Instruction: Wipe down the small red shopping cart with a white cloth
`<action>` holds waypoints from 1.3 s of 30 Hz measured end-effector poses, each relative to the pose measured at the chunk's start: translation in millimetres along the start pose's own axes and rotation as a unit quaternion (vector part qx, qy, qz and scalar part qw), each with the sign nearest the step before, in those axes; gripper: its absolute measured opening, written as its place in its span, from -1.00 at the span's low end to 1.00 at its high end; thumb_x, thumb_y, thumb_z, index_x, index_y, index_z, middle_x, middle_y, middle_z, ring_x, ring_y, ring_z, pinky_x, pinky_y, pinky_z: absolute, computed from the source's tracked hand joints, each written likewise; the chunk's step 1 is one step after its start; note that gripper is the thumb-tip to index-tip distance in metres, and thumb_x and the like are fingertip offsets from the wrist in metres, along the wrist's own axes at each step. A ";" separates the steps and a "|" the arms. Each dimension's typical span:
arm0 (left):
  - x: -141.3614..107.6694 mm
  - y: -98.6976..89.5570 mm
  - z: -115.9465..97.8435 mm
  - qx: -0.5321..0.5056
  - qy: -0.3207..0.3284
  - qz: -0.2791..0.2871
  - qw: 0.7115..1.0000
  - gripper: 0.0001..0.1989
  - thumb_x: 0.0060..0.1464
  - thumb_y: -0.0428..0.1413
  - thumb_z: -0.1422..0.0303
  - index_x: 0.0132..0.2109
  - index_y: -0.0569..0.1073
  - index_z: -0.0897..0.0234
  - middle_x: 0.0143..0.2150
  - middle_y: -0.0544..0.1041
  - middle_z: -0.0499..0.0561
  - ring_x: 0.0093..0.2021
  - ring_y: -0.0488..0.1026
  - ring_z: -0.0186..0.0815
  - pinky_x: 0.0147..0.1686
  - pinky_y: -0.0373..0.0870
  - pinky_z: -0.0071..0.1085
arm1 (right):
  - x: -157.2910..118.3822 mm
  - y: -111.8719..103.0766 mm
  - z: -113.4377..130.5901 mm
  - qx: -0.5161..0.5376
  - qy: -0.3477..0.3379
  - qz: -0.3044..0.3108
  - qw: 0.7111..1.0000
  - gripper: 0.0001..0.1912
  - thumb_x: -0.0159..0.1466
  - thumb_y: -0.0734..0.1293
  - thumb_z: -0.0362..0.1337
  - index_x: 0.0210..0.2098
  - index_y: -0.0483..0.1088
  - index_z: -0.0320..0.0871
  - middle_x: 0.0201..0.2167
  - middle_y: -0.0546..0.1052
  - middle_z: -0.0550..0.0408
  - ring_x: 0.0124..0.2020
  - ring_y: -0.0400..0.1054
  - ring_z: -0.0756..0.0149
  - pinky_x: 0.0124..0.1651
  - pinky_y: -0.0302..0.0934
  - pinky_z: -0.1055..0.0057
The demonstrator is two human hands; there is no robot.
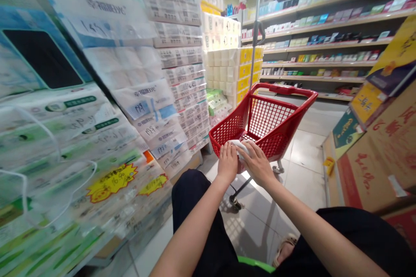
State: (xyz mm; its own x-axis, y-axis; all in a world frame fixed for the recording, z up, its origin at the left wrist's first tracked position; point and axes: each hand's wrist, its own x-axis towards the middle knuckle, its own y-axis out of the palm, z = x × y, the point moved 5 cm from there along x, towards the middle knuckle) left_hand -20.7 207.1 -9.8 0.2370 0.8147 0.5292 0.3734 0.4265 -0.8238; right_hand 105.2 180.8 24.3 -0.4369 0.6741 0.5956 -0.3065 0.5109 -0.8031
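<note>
A red plastic shopping cart (276, 138) with a lattice basket stands right in front of my knees. At its near rim, my right hand (256, 162) has its fingers closed over a folded white cloth (239, 145), which could also be a wipe or tissue. Beside it, my left hand (228, 161) has its fingers bent together over the near rim and touches the cloth's left end. Its thumb is largely hidden. Part of the rim lies covered under both hands and the cloth.
Wrapped tissue packs (147, 108) are stacked high on the left, with a dark-screened phone (42, 58) and a white cable (24, 194). Cardboard boxes (373, 160) line the right. Stocked shelves (312, 45) stand behind the cart. A metal pole (255, 43) rises beyond the basket.
</note>
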 end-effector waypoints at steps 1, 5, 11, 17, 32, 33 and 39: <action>-1.3 0.4 -0.9 -0.001 0.008 0.001 1.000 -0.47 0.23 -0.08 0.49 0.33 0.14 0.42 0.37 0.18 0.34 0.44 0.00 0.01 0.38 -0.01 0.09 | -0.1 -1.5 0.7 -0.002 -0.008 0.004 1.000 -0.48 0.41 0.15 -0.22 0.35 0.15 0.06 0.37 0.18 0.05 0.41 -0.08 0.11 0.40 -0.06 0.05; -2.6 -2.9 4.8 -0.020 0.036 0.008 0.999 -0.39 0.24 0.03 0.30 0.36 0.10 0.39 0.37 0.21 0.29 0.44 0.00 0.00 0.40 -0.01 0.06 | 3.5 -8.7 -22.1 0.005 -0.062 0.032 0.998 -0.46 0.39 0.16 -0.28 0.34 0.15 0.07 0.35 0.23 0.07 0.38 0.01 0.16 0.41 -0.09 0.07; 0.0 -6.6 12.4 -0.024 0.031 0.006 0.999 -0.31 0.27 -0.01 0.04 0.37 0.10 0.36 0.37 0.22 0.27 0.42 0.05 0.00 0.39 0.00 0.02 | 8.4 -13.1 -116.6 -0.032 0.040 0.010 0.999 -0.48 0.33 0.17 -0.31 0.28 0.24 0.01 0.36 0.21 0.04 0.38 0.02 0.12 0.38 -0.06 -0.01; 5.3 -2.8 6.5 -0.025 0.006 0.014 1.000 -0.25 0.23 0.01 -0.03 0.33 0.17 0.46 0.33 0.27 0.35 0.41 0.07 0.06 0.41 -0.07 0.01 | 7.6 -6.8 -105.3 -0.019 0.069 -0.026 0.997 -0.48 0.30 0.20 -0.24 0.24 0.29 -0.13 0.36 0.19 -0.03 0.41 -0.08 0.02 0.39 -0.03 -0.03; 13.6 -16.5 4.8 0.005 0.010 0.021 1.000 0.03 0.10 0.18 0.08 0.45 -0.23 0.43 0.25 0.36 0.36 0.30 0.26 0.03 0.35 0.04 -0.04 | -0.9 -7.9 -30.5 0.018 -0.057 0.021 0.998 -0.45 0.38 0.15 -0.16 0.35 0.16 0.03 0.37 0.20 0.14 0.40 -0.01 0.17 0.45 -0.21 0.03; 13.6 -15.5 4.5 0.018 0.009 0.023 1.000 0.04 0.10 0.17 0.03 0.45 -0.21 0.45 0.23 0.37 0.36 0.29 0.27 0.03 0.34 0.04 -0.05 | 1.5 -7.9 -43.8 0.011 -0.037 0.019 0.999 -0.46 0.39 0.14 -0.13 0.35 0.16 0.03 0.36 0.21 0.13 0.39 0.01 0.19 0.45 -0.22 0.03; 13.1 -9.7 -1.5 0.083 0.014 0.027 0.996 -0.17 0.18 0.06 -0.06 0.37 0.12 0.44 0.15 0.45 0.29 0.27 0.28 0.02 0.36 0.02 -0.06 | 4.5 -2.6 -99.4 -0.015 0.084 -0.018 0.996 -0.48 0.41 0.10 -0.08 0.33 0.18 0.06 0.36 0.22 0.14 0.39 0.02 0.16 0.42 -0.13 0.00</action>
State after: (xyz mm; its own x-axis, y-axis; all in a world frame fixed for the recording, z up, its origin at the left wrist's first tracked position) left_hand -19.9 213.1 5.4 0.2783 0.8286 0.4859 0.2072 0.4421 -0.8727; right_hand 188.1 235.6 30.8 -0.2771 0.7332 0.6210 -0.2934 0.5509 -0.7813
